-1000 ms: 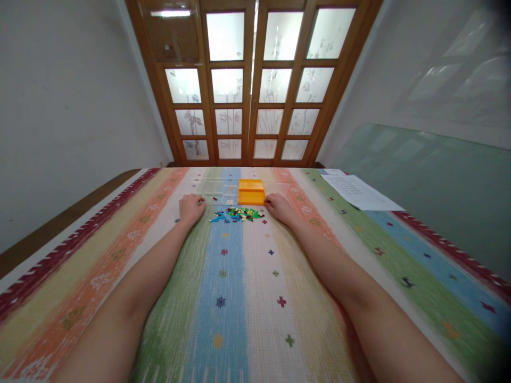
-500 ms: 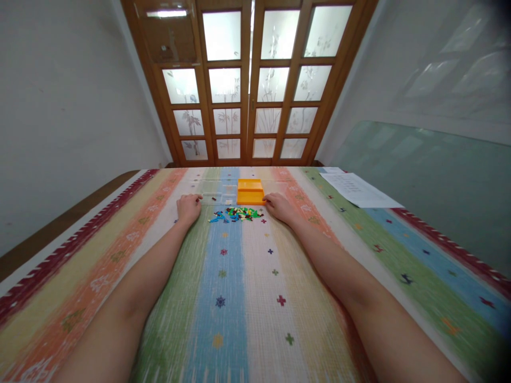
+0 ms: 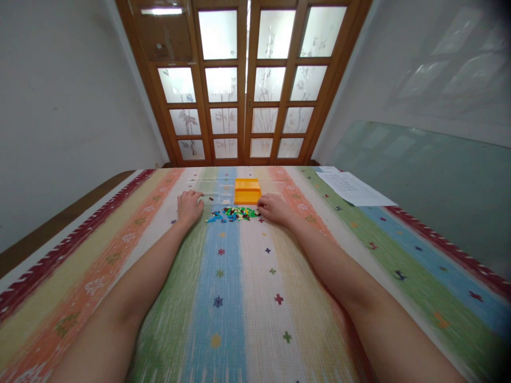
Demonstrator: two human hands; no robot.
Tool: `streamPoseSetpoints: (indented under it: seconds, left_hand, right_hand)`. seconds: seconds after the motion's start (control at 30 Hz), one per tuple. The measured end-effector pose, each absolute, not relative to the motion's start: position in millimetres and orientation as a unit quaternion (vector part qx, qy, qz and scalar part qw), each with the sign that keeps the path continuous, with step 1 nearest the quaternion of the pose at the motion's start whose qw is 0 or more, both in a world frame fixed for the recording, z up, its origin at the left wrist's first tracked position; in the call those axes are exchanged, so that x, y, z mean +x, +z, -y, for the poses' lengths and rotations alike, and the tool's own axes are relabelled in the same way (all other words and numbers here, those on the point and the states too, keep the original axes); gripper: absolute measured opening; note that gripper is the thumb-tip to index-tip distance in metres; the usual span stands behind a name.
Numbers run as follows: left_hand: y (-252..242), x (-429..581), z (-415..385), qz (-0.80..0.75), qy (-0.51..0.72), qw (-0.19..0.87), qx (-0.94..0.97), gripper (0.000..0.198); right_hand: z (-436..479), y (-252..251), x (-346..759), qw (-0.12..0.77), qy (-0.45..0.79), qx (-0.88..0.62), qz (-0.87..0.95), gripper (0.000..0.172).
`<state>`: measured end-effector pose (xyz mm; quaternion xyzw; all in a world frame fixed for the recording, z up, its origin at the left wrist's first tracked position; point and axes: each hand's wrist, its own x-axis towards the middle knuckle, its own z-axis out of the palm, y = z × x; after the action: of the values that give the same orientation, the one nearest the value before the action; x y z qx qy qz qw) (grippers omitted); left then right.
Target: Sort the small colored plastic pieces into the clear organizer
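My left hand (image 3: 190,207) rests on the table by the left end of a clear plastic tray (image 3: 223,201), its fingers loosely stretched and apart, holding nothing that shows. A small dark brown piece (image 3: 211,199) lies in or by that tray. My right hand (image 3: 274,208) is at the right edge of a pile of small building bricks (image 3: 238,214) in blue, green, brown, yellow and white. Its fingers are bent and pressed together; whatever is between them is too small to make out. An open orange box (image 3: 247,190) stands just behind the pile, close to my right fingertips.
A striped, patterned tablecloth (image 3: 259,276) covers the table. Printed paper sheets (image 3: 355,189) lie at the right, by a pale green glass panel (image 3: 423,154). Wooden doors with glass panes (image 3: 247,109) close off the far end.
My right hand has come down from the orange box's right side to the right edge of the brick pile. My left fingers have lifted and spread slightly. The view has shifted a little.
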<state>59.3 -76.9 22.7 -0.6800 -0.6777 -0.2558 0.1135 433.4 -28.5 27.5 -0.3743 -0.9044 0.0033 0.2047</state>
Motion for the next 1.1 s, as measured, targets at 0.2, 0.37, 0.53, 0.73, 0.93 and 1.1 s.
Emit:
streamPoseSetpoints:
  seconds: [0.2, 0.37, 0.53, 0.73, 0.93, 1.1]
  left_hand:
    - [22.9, 78.7, 79.5, 0.551, -0.214, 0.054, -0.805, 0.027]
    - [23.6, 93.7, 85.5, 0.491, -0.193, 0.018, -0.849, 0.027]
    - [27.4, 98.2, 89.5, 0.506, -0.174, 0.004, -0.845, 0.029]
    - [26.1, 95.2, 88.4, 0.504, -0.175, 0.021, -0.845, 0.030]
    - [22.8, 96.2, 87.4, 0.497, -0.183, 0.036, -0.847, 0.027]
    - [21.5, 104.3, 89.8, 0.477, -0.194, 0.050, -0.855, 0.026]
  right_hand:
    - [33.2, 30.3, 428.8, 0.160, 0.050, -0.352, 0.921, 0.010]
    - [34.6, 31.4, 425.1, 0.172, 0.086, -0.377, 0.906, 0.012]
    - [37.1, 30.3, 421.0, 0.187, 0.084, -0.395, 0.895, 0.012]
    - [37.5, 30.2, 422.8, 0.180, 0.078, -0.391, 0.899, 0.010]
    - [32.8, 27.7, 423.4, 0.181, 0.104, -0.384, 0.900, 0.009]
    - [32.5, 22.7, 420.3, 0.213, 0.103, -0.404, 0.884, 0.007]
